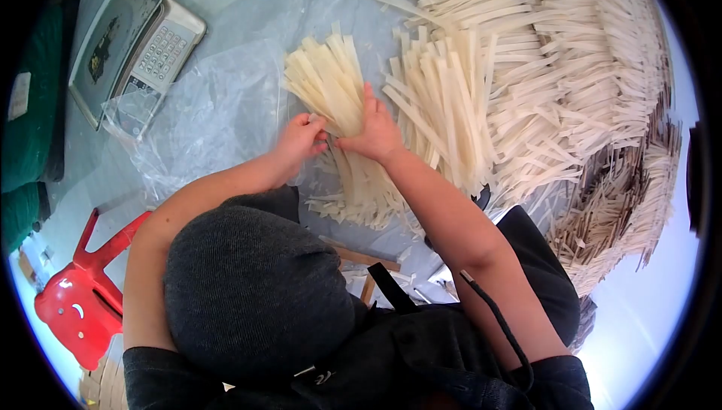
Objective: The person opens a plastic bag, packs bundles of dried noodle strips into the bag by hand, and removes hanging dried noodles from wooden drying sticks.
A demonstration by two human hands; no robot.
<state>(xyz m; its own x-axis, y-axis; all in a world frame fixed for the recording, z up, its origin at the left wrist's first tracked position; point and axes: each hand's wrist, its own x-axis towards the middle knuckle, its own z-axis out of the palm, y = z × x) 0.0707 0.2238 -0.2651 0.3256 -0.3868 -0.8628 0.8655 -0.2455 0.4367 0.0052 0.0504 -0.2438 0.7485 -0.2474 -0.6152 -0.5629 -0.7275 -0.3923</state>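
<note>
A bundle of pale flat dried noodles [331, 79] fans out at its far end and narrows between my hands. My left hand [298, 143] is closed at the bundle's left side, fingertips pinched together at its edge; any small item inside that pinch is hidden. My right hand [374, 132] is wrapped along the right side, index finger stretched up the strips and thumb pointing toward my left fingers. Below the hands, more loose noodle strips [361, 192] lie on the table. A clear plastic bag [218, 109] spreads flat just left of my left hand.
A large heap of noodles [541, 72] covers the right side, with a looser pile [444, 102] beside my right hand. A digital scale [150, 42] stands at the upper left. A red plastic stool [86, 290] is at the lower left, and green sacks [30, 124] line the left edge.
</note>
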